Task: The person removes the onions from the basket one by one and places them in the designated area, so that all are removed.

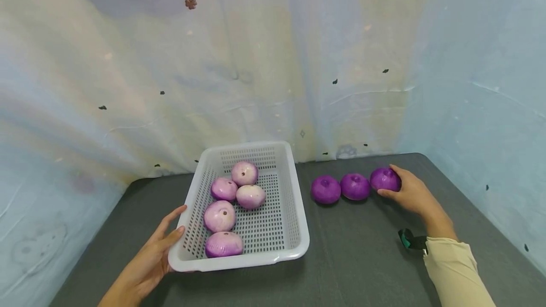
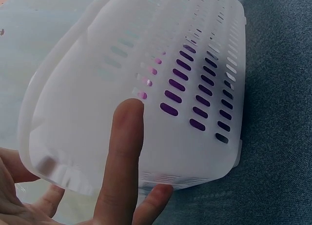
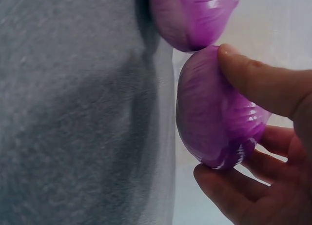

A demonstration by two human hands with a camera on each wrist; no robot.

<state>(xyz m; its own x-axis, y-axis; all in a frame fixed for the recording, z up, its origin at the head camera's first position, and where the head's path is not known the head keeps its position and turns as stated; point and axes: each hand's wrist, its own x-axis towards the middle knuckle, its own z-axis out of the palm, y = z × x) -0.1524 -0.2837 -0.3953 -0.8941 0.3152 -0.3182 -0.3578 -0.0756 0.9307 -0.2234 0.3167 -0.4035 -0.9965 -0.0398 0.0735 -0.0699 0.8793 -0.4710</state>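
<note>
My right hand (image 1: 411, 191) holds a deep purple onion (image 1: 382, 179) at the right end of a row of three, thumb on one side and fingers on the other. In the right wrist view this onion (image 3: 219, 108) has its neighbour (image 3: 192, 15) right beside it. The middle onion (image 1: 355, 186) and the left onion (image 1: 326, 189) rest on the table. Against the near left corner of a white slotted basket (image 1: 294, 203), my left hand (image 1: 147, 257) spreads its mostly straight fingers. One finger (image 2: 122, 161) lies along the basket's side wall in the left wrist view.
Several paler purple-and-white onions (image 1: 219, 216) lie in the left half of the basket. Beneath everything is a dark grey table (image 1: 350, 250). A patterned pale curtain (image 1: 264, 60) hangs behind and along both sides. A dark band (image 1: 413, 240) circles my right wrist.
</note>
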